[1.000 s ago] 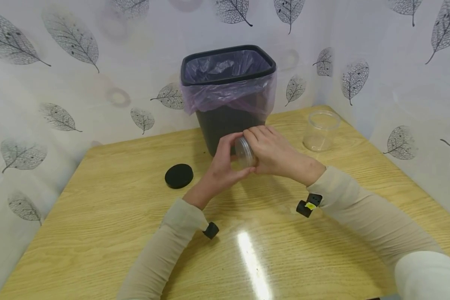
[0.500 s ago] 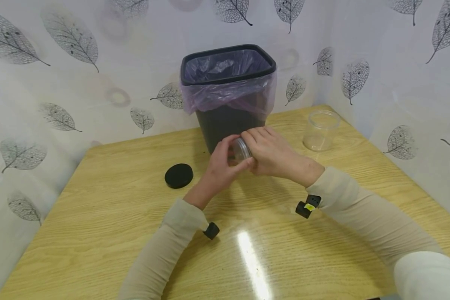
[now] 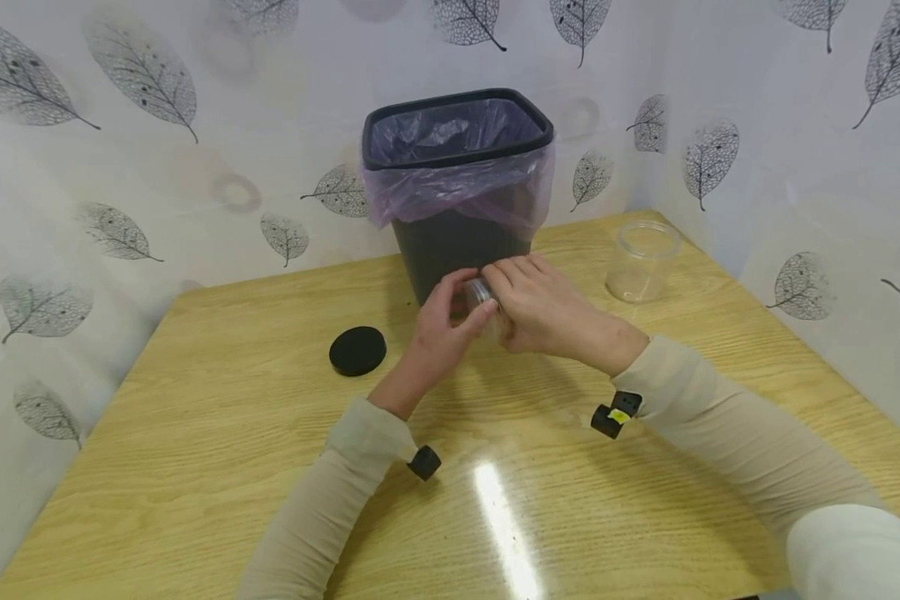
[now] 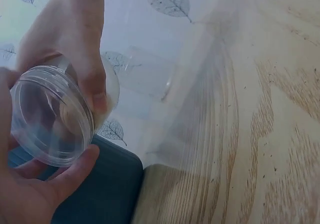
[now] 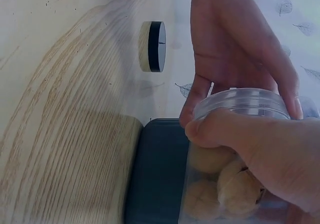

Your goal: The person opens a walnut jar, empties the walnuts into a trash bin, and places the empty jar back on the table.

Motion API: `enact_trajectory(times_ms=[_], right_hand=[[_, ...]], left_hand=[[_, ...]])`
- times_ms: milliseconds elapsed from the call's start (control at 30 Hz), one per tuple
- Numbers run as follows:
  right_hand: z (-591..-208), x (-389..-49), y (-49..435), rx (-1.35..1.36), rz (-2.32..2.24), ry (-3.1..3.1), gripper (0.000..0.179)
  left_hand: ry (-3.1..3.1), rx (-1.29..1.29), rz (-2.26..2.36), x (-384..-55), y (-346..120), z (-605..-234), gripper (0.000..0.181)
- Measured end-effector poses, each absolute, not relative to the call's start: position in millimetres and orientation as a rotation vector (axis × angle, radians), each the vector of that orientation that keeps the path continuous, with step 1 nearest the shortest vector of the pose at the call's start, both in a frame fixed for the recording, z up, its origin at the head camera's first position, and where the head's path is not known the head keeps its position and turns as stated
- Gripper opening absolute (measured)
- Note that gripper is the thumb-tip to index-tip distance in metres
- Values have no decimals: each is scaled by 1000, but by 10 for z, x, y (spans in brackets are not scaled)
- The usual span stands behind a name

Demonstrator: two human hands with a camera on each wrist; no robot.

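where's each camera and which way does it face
Head: on the head, facing forward and down at the wooden table and black bin with purple plastic liner; left hand, right hand and beige sleeves show.
Left wrist: on that wrist, facing the round end of a clear plastic jar; both hands show.
Right wrist: on that wrist, facing the jar's side, with brown, round, walnut-like pieces inside; both hands show.
Shared: both wrist views show the jar and part of the bin.

Clr jar (image 5: 242,99) w/ tan nuts (image 5: 239,188), tilted
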State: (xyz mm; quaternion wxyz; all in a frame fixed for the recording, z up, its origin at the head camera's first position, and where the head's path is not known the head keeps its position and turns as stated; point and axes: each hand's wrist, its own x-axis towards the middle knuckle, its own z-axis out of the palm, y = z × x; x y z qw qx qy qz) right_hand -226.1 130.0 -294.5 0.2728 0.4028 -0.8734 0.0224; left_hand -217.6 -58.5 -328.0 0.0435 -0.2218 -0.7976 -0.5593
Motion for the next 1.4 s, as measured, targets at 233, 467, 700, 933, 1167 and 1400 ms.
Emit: enact_trajectory(times_ms=[233,467,700,933,1167,1400], right_hand=[[-2945,-2272,1329,1071,59,-2388,78],[-2943,-2275,1344,1058,45,-2411,77],[-2922,-2288,1387,1047,90,-2447,75],[-2892,-2283,1425,1034,87,-2479,78],[-2862,-2285,1460,1027,95,-2458,78],[-2825,-2297,1504,1020,94,-2461,77]], left_hand=[[-2443,-709,-1801,-2207,-634,-3296,45],[-2546,-704,-1743,-2201,-678,-3314,70],[-2562,-660,-1779,-2206,-759,-3352,72],[-2735,-681,-1535,-2201,-867,-3356,72],[-2901,-752,-1027,-2227,-901,-3399,74],[-3025,-800,-727,-2251,-862,-3462,79]])
